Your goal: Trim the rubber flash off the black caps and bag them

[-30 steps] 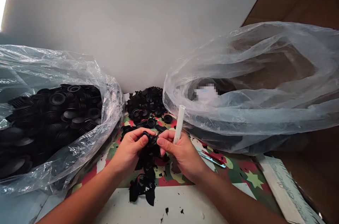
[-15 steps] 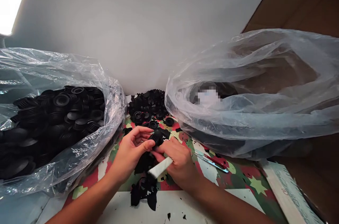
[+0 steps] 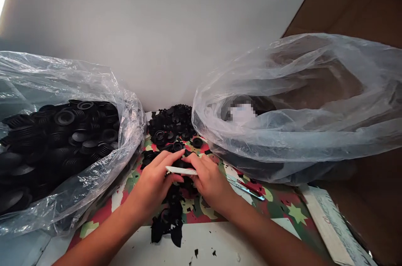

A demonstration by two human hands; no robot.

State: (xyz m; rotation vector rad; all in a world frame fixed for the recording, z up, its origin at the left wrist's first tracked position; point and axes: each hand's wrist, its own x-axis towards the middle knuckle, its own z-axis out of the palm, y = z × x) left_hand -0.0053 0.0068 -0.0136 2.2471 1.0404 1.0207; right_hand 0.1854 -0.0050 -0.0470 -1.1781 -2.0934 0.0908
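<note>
While you leaned over the counter (image 3: 226, 245), the largest thing on it was the clear right-hand bag (image 3: 298, 132), slumped along the right edge with its contents mostly hidden. The left-hand bag (image 3: 37, 199) sat open along the left edge, heaped with ribbed black rubber caps (image 3: 65, 132). A star-patterned cloth (image 3: 292, 211) covered the middle of the counter between them. A loose pile of caps (image 3: 171, 125) lay against the far edge by the wall, and a smaller heap of black offcuts (image 3: 169, 220) lay toward the near edge, just below your wrists. A red-handled cutter (image 3: 246, 187) rested on the cloth just right of your right hand (image 3: 210, 178).

Your left hand (image 3: 153, 182) met it over the centre of the cloth. The right grip was closed round one end of a slim white tool (image 3: 180, 170), which lay level across the left fingers. The left grip was pinched on a small black rubber piece (image 3: 184, 161), held above the offcuts and mostly hidden by the fingertips.

That piece looked light, soft and springy, likely to fold or squirm under a blade rather than crack. Its thicker rim seemed the place to pinch it, fingertips kept back from the tool's working end.
</note>
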